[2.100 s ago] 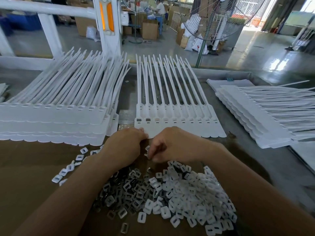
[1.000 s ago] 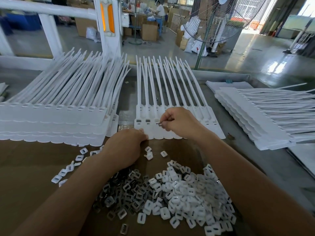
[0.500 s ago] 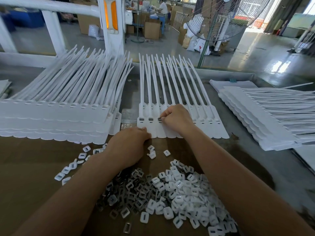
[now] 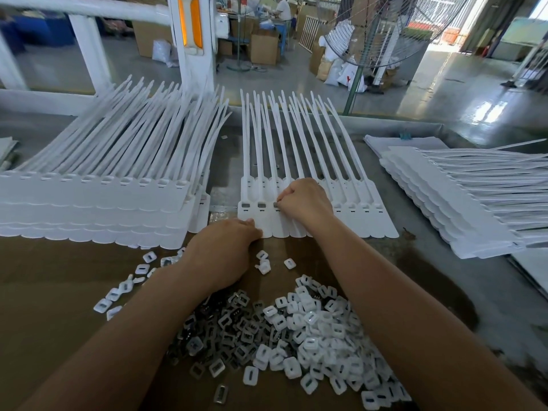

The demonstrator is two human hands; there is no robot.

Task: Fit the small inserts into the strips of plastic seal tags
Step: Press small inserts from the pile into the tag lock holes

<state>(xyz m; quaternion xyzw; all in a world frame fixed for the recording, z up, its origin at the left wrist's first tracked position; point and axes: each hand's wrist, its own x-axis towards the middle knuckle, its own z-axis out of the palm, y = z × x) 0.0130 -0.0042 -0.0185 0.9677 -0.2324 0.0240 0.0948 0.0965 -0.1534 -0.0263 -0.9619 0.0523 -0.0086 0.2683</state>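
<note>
A strip of white plastic seal tags (image 4: 367, 221) lies flat in the middle of the bench, tails pointing away from me. Its two leftmost sockets hold grey inserts (image 4: 246, 205). My right hand (image 4: 305, 200) is curled over the third socket and pinches a small insert against it. My left hand (image 4: 225, 250) rests knuckles up at the strip's near left edge, fingertips touching the tags; what its curled fingers hold is hidden. A heap of small inserts (image 4: 311, 336), grey metal ones to the left and white ones to the right, lies near me.
A tall stack of tag strips (image 4: 89, 203) fills the left side. Another stack (image 4: 462, 203) lies at the right, tails pointing right. Loose white inserts (image 4: 130, 283) are scattered on the brown cardboard (image 4: 44, 292). A fan (image 4: 385, 31) stands beyond the bench's far edge.
My right hand left the heap of inserts, carried one up to the strip and now presses at the third socket. My left hand stayed at the strip's near edge.
</note>
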